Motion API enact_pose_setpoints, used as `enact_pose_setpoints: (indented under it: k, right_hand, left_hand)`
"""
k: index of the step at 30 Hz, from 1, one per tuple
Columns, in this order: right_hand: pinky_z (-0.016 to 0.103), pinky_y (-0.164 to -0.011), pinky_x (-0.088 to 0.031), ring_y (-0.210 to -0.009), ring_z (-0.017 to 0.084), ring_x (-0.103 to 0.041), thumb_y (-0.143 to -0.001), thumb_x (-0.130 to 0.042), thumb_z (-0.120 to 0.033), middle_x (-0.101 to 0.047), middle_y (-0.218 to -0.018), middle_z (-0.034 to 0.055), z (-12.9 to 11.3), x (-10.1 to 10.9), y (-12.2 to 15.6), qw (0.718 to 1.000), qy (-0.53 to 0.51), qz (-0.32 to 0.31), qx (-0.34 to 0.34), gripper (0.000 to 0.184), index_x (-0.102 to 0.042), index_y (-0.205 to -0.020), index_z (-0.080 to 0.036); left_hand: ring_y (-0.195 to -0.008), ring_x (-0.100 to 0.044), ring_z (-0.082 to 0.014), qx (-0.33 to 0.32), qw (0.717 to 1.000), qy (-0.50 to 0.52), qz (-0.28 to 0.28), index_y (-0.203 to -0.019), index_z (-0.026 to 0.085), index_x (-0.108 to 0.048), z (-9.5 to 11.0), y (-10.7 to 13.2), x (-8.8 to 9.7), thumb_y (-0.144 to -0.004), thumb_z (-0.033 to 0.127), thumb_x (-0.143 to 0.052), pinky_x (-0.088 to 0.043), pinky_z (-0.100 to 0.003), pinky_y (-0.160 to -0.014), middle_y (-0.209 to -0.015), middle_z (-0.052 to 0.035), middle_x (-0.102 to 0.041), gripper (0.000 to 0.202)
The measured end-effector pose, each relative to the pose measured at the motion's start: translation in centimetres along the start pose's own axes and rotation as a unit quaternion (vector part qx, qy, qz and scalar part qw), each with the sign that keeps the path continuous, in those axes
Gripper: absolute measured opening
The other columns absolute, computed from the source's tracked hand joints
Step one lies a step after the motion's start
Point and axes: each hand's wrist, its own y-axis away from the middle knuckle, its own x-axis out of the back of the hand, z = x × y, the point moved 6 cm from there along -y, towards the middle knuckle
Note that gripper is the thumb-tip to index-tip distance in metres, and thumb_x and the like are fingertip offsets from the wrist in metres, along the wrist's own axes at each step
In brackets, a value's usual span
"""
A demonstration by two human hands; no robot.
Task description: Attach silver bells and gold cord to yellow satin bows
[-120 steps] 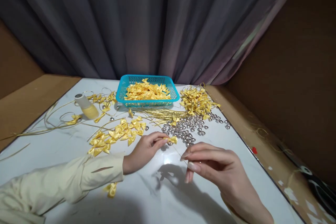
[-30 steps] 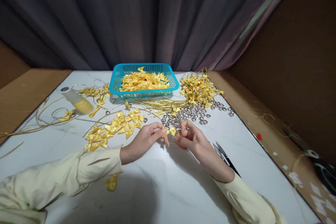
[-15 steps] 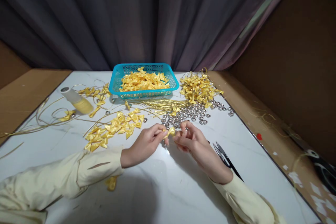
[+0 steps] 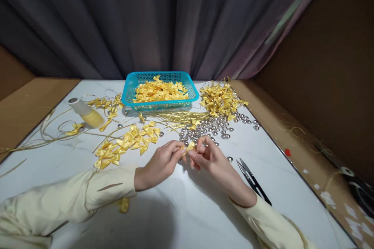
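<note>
Between my two hands, just above the white tabletop, is a small yellow satin ribbon bow [image 4: 191, 146]. My left hand [image 4: 163, 163] pinches its left side between thumb and fingers. On the other side, my right hand [image 4: 213, 159] is closed with its fingertips against the bow's right edge. A small shiny bit shows by the right fingers, too small to name. Silver heart-shaped charms [image 4: 201, 129] lie scattered right behind my hands. A loose group of yellow bows [image 4: 128, 142] is spread to the left of them.
A blue plastic basket [image 4: 160, 104] full of yellow bows stands at the back. Right of it is a pile of bows with cords [image 4: 220, 99]. Gold cords [image 4: 181, 117] lie in a bundle. Thread snips [image 4: 254, 181] rest by my right wrist; a glue bottle [image 4: 87, 113] leans at left.
My right hand has shifted slightly left, closer against the bow and my left fingers. A silver charm and more of the snips now show beside my right wrist.
</note>
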Motion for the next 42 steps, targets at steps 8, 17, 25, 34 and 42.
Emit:
enact_pose_setpoints:
  k: [8,17,25,34,42]
  right_hand:
    - [0.024,-0.047,-0.034,-0.047,0.010,-0.045,-0.080,-0.060,-0.042,-0.059,-0.063,-0.0038,0.5,0.2,-0.3,0.999,0.037,0.012,0.023,0.033,-0.032,-0.080,-0.024]
    - [0.029,-0.061,-0.038,-0.071,0.017,-0.052,-0.077,-0.059,-0.058,-0.057,-0.076,0.0021,-1.5,4.0,-0.8,0.975,0.170,0.134,0.057,0.038,-0.052,-0.073,-0.021]
    - [0.026,-0.048,-0.026,-0.044,0.010,-0.036,-0.084,-0.029,-0.071,-0.044,-0.047,-0.0015,0.3,0.3,-0.1,0.975,0.162,-0.139,-0.066,0.066,-0.052,-0.054,-0.018]
    - [0.025,-0.045,-0.014,-0.046,0.006,-0.023,-0.081,-0.057,-0.054,-0.035,-0.049,-0.0061,1.1,-0.7,0.0,0.983,0.011,-0.160,-0.093,0.048,-0.051,-0.056,-0.014]
    - [0.026,-0.043,-0.008,-0.039,0.005,-0.015,-0.081,-0.058,-0.048,-0.023,-0.041,-0.0090,2.0,2.1,-1.7,0.995,-0.028,-0.040,-0.088,0.053,-0.031,-0.046,-0.019]
  left_hand:
    - [-0.066,-0.059,-0.0132,-0.014,1.000,0.013,0.000,-0.086,0.018,-0.051,0.2,0.0,0.0,-0.094,0.026,-0.041,-0.043,-0.023,-0.062,-0.072,-0.0008,-0.060,0.015]
    - [-0.069,-0.057,-0.0143,-0.116,0.992,-0.057,-0.006,-0.083,0.017,-0.054,1.8,0.6,0.1,-0.094,0.018,-0.040,-0.044,-0.025,-0.066,-0.073,-0.0028,-0.062,0.018]
    - [-0.067,-0.055,-0.0168,-0.268,0.957,-0.110,-0.015,-0.091,0.016,-0.055,3.5,1.5,-0.1,-0.090,0.007,-0.040,-0.046,-0.027,-0.064,-0.073,-0.0069,-0.064,0.017]
    - [-0.063,-0.054,-0.0163,-0.373,0.921,-0.110,-0.001,-0.095,0.014,-0.053,4.2,2.1,0.1,-0.089,0.007,-0.042,-0.047,-0.026,-0.059,-0.071,-0.0071,-0.065,0.014]
    - [-0.057,-0.058,-0.0163,-0.439,0.886,-0.124,-0.084,-0.095,0.015,-0.055,5.1,3.6,-1.1,-0.090,0.009,-0.036,-0.044,-0.027,-0.052,-0.067,-0.0071,-0.067,0.020]
